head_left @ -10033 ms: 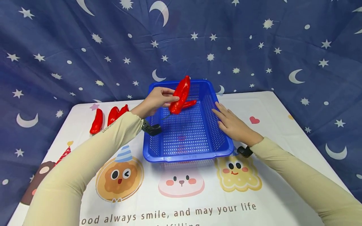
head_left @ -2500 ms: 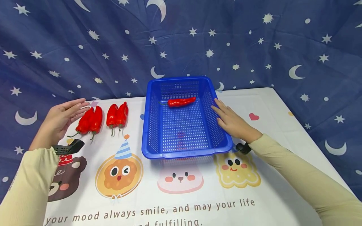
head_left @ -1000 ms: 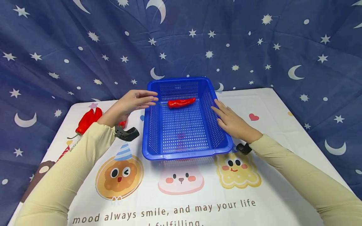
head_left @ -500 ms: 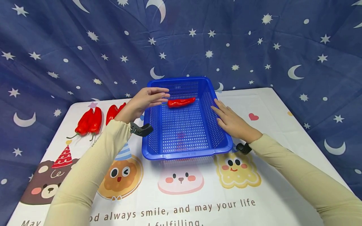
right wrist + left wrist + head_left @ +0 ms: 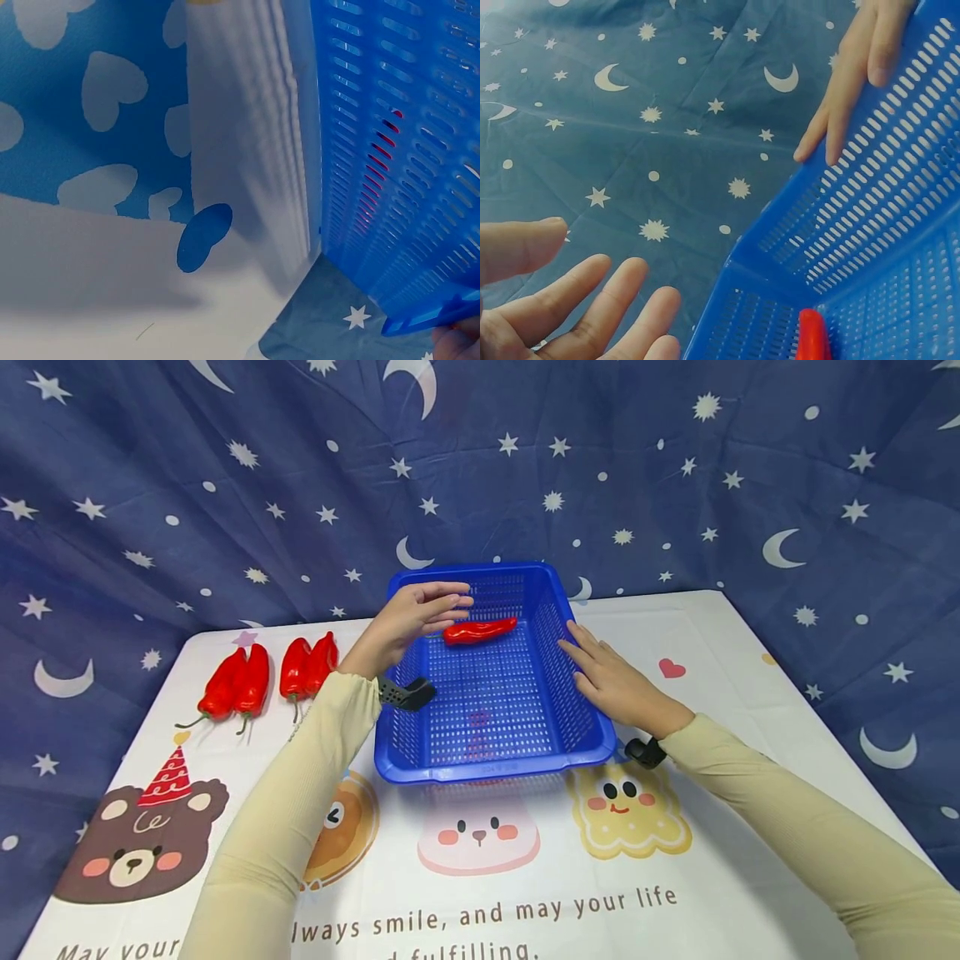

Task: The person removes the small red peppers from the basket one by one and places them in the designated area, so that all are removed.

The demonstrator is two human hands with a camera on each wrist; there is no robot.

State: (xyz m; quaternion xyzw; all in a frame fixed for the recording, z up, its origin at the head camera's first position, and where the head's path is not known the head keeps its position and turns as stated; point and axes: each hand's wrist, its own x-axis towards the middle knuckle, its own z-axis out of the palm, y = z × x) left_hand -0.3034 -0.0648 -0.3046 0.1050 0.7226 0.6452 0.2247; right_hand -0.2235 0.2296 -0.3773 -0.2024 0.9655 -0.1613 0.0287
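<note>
My left hand hovers above the left side of a blue plastic basket, fingers extended and holding nothing. Beneath its fingertips one red pepper lies on the basket floor, its stem partly hidden by the hand. In the left wrist view the thumb and fingers are spread apart, and the red pepper shows low in the basket. My right hand rests on the basket's right rim with fairly straight fingers. Only a fingertip of it appears in the right wrist view.
On the white printed tablecloth, two pairs of red peppers lie left of the basket: one pair farther out, another pair closer. A dark blue starry curtain hangs directly behind the table.
Ten seconds ago my left hand held a pepper over the basket; the outer left pair then showed only one pepper. Since then the empty hand has swung from that pair rightward over the basket.
</note>
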